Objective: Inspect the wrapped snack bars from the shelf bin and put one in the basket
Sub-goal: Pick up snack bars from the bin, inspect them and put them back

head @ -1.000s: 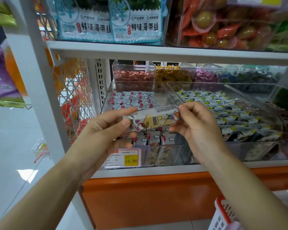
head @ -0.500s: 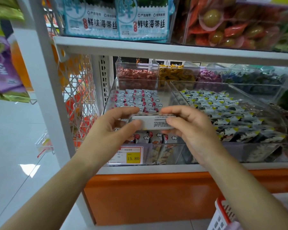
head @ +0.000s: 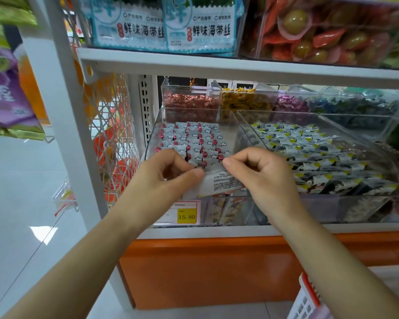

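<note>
A wrapped snack bar [head: 219,183] is held between both hands in front of the clear shelf bin [head: 234,125], its white back with small print facing me. My left hand [head: 164,180] pinches its left end with thumb and fingers. My right hand [head: 260,176] pinches its right end, fingers curled over the top. The bin behind holds rows of the same white bars with red and cloud marks [head: 194,139]. A white basket with a red rim [head: 309,298] shows at the bottom right corner, mostly cut off.
A second clear bin of black-and-yellow wrapped snacks [head: 309,153] sits to the right. Small candy bins [head: 190,102] stand behind. A yellow price tag [head: 186,216] marks the shelf front. The upper shelf [head: 217,63] overhangs with packets. An orange base panel [head: 205,268] lies below.
Both hands turned the bar over, from its coloured cartoon front to its printed white back, and lowered it a little toward the bin's front edge.
</note>
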Motion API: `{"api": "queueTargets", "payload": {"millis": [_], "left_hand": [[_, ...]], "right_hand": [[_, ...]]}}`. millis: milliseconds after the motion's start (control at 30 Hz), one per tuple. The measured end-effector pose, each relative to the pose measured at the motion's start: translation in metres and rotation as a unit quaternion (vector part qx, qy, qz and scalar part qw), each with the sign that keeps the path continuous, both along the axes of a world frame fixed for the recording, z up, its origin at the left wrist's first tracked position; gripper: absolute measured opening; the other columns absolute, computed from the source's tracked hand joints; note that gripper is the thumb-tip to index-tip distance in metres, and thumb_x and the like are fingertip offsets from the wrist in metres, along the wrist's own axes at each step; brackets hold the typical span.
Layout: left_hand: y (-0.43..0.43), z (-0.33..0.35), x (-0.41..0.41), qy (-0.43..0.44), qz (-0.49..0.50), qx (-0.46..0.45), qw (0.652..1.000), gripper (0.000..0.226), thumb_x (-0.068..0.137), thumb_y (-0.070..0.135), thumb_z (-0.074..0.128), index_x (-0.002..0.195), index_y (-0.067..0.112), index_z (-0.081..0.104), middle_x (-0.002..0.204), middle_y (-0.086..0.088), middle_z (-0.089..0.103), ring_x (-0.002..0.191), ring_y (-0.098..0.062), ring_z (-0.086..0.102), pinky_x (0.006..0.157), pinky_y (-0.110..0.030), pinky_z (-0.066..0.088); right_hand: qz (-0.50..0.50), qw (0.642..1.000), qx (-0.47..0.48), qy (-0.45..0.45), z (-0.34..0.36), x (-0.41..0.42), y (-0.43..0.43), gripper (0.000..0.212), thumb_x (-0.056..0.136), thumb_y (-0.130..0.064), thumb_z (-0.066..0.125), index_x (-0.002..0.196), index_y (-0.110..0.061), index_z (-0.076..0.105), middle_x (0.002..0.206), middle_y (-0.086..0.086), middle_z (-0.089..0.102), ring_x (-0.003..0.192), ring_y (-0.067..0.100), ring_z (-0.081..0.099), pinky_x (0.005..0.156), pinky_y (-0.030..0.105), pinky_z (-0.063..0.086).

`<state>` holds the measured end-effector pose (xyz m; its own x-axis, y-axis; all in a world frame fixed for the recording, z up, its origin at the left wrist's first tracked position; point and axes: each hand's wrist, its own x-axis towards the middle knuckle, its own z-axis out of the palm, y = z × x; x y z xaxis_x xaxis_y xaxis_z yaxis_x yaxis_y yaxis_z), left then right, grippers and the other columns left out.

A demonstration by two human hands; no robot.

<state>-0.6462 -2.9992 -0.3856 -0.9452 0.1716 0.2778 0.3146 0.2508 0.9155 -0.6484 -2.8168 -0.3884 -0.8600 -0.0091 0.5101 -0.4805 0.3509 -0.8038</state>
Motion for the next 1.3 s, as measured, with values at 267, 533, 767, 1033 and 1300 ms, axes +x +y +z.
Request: {"api": "queueTargets", "payload": {"millis": [267, 533, 767, 1033, 1300], "left_hand": [[-0.014, 0.008, -0.007, 0.019, -0.01, -0.041, 0.999, 0.034, 0.066, 0.042, 0.063, 0.064, 0.009, 0.068, 0.06, -0.017, 0.061, 0.05, -0.014, 0.046, 0.046, -0.015, 0.041], [-0.017, 0.003, -0.008, 0.002, -0.044, -0.082, 0.996, 0.03, 0.058, 0.048, 0.066, 0.086, 0.038, 0.065, 0.085, 0.012, 0.068, 0.076, -0.002, 0.065, 0.066, -0.013, 0.053], [-0.015, 0.003, -0.01, -0.004, -0.05, -0.067, 0.996, 0.02, 0.078, 0.032, 0.062, 0.097, 0.035, 0.065, 0.087, 0.016, 0.071, 0.082, -0.001, 0.066, 0.071, -0.011, 0.051], [-0.011, -0.001, -0.01, 0.019, 0.012, -0.048, 0.999, 0.014, 0.091, 0.023, 0.055, 0.091, 0.031, 0.067, 0.084, 0.004, 0.072, 0.081, -0.01, 0.068, 0.071, -0.021, 0.056], [-0.019, 0.0, -0.008, 0.163, 0.144, -0.175, 0.96, 0.031, 0.095, 0.036, 0.044, 0.109, 0.021, 0.067, 0.092, 0.005, 0.069, 0.086, -0.003, 0.062, 0.069, -0.019, 0.047]], "right_hand": [[0.044, 0.999, -0.02, -0.023, 0.002, 0.001, -0.001, 0.018, 0.085, -0.013, 0.064, 0.069, -0.019, 0.069, 0.061, -0.014, 0.066, 0.059, -0.004, 0.061, 0.053, 0.008, 0.043], [0.047, 0.989, -0.084, -0.114, 0.001, -0.004, 0.006, 0.018, 0.086, -0.015, 0.064, 0.069, -0.013, 0.071, 0.069, 0.007, 0.071, 0.066, 0.022, 0.069, 0.056, 0.033, 0.059], [0.178, 0.939, -0.138, -0.259, 0.009, -0.009, 0.026, 0.021, 0.072, -0.02, 0.062, 0.078, -0.001, 0.07, 0.074, 0.011, 0.073, 0.064, 0.019, 0.07, 0.048, 0.024, 0.056], [0.167, 0.931, -0.215, -0.245, 0.003, -0.007, 0.015, 0.037, 0.07, -0.031, 0.064, 0.095, -0.003, 0.068, 0.088, 0.012, 0.073, 0.075, 0.02, 0.07, 0.055, 0.026, 0.058], [0.048, 0.987, -0.143, -0.059, 0.001, -0.008, -0.01, 0.027, 0.084, -0.011, 0.065, 0.109, -0.02, 0.06, 0.08, -0.01, 0.069, 0.07, 0.01, 0.069, 0.06, 0.025, 0.057]]}}
